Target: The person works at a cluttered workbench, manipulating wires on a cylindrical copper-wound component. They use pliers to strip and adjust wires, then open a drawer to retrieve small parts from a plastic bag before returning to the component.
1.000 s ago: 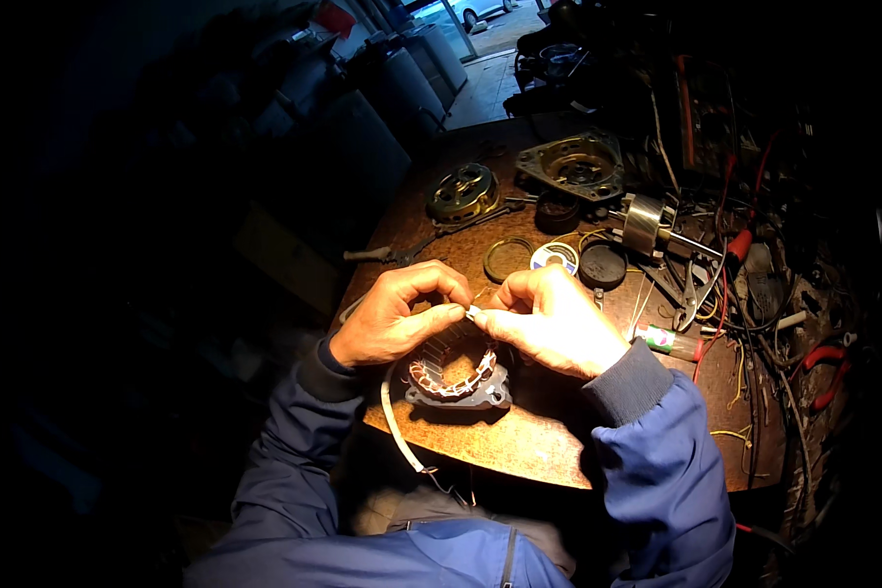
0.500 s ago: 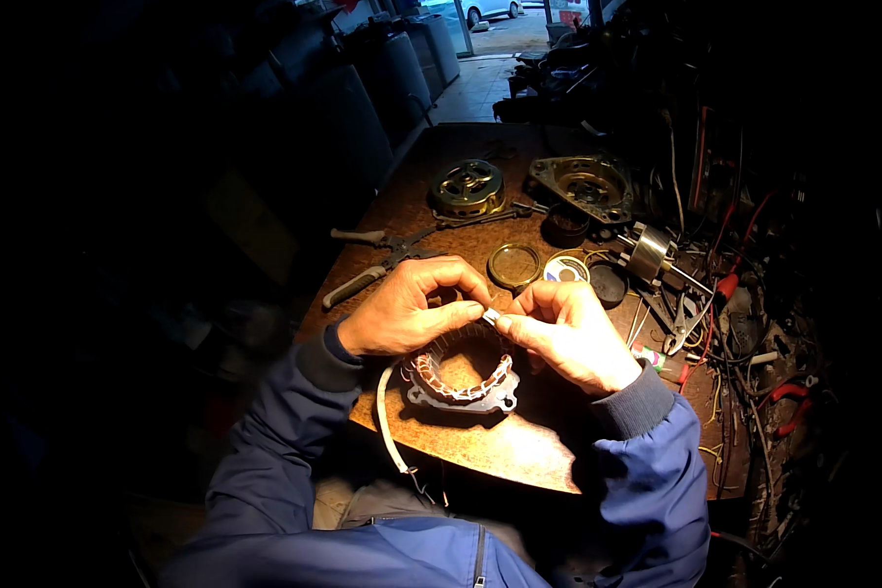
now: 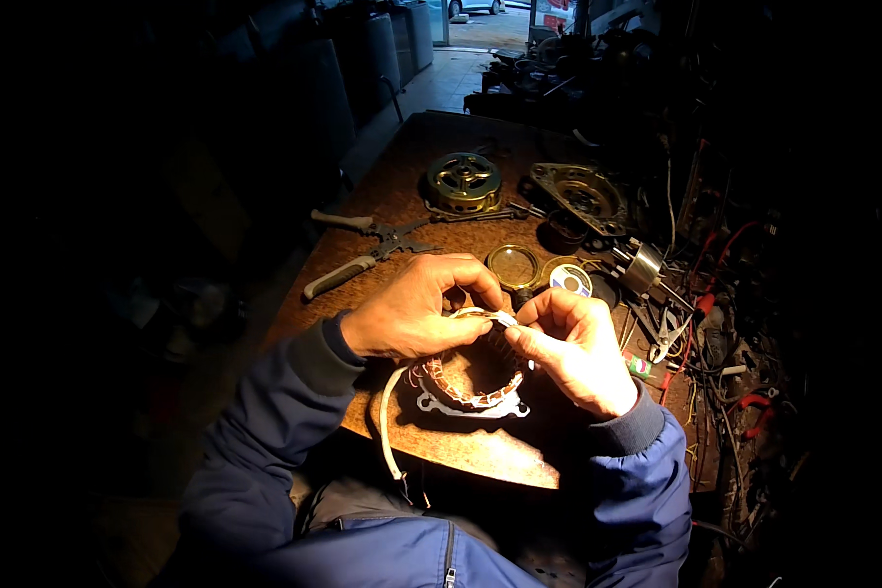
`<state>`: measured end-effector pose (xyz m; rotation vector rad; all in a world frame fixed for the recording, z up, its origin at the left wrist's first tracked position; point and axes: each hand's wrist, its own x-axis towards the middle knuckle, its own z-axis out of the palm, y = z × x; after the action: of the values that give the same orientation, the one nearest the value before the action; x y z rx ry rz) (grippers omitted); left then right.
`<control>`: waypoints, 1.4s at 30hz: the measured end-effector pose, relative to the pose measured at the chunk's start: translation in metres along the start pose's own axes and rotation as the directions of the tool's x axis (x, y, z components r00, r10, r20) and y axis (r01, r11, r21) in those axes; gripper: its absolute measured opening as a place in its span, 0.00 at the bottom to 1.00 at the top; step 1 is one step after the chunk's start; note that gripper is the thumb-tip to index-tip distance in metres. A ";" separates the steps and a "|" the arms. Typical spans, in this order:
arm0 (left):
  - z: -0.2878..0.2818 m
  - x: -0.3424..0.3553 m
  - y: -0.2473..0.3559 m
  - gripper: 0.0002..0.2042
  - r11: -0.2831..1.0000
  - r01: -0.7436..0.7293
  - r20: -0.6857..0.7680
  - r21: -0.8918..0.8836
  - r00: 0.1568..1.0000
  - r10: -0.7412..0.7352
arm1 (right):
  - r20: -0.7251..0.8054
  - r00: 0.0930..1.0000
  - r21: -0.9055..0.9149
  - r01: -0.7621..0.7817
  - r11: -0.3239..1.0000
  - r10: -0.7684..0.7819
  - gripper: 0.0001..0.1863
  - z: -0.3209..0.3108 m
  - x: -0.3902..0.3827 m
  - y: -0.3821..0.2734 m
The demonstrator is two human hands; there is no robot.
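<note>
Stator ring (image 3: 465, 392) of copper windings lies on the wooden bench (image 3: 402, 196) beneath your left hand (image 3: 412, 316) and right hand (image 3: 578, 348), fingers pinching its white lead; likely heavy, rigid, delicate-wired, so grip the iron rim.

The person wears a dark blue jacket with long sleeves that end in ribbed, darker knit cuffs at the wrists. A zipper with a small metal pull runs down the front. Both hands are bare, without gloves.
</note>
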<state>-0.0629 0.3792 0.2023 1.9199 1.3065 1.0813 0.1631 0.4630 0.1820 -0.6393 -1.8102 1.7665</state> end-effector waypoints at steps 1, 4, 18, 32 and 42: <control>0.001 0.000 -0.002 0.12 1.000 -0.006 -0.006 0.006 1.000 0.006 | 0.002 1.000 0.008 -0.012 1.000 0.012 0.09 0.000 0.000 -0.001; -0.002 -0.002 -0.005 0.11 1.000 -0.015 0.003 -0.015 1.000 0.015 | 0.014 1.000 0.006 -0.023 1.000 0.022 0.09 -0.001 0.001 -0.003; -0.005 -0.001 0.000 0.08 0.999 0.015 -0.049 0.043 0.999 -0.013 | -0.009 1.000 -0.024 0.022 0.999 -0.023 0.10 -0.003 0.002 0.004; -0.006 -0.002 -0.001 0.09 0.998 -0.031 -0.056 0.063 0.998 0.035 | -0.043 0.988 -0.101 0.140 0.985 -0.145 0.07 0.011 -0.008 -0.011; 0.001 -0.005 -0.001 0.08 0.997 -0.076 -0.076 0.031 0.994 0.079 | 0.026 0.893 -0.508 0.398 0.764 -0.449 0.07 0.009 -0.007 -0.010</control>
<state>-0.0637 0.3751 0.2000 1.9814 1.3043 1.1926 0.1627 0.4515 0.1918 -0.4390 -2.1537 0.9462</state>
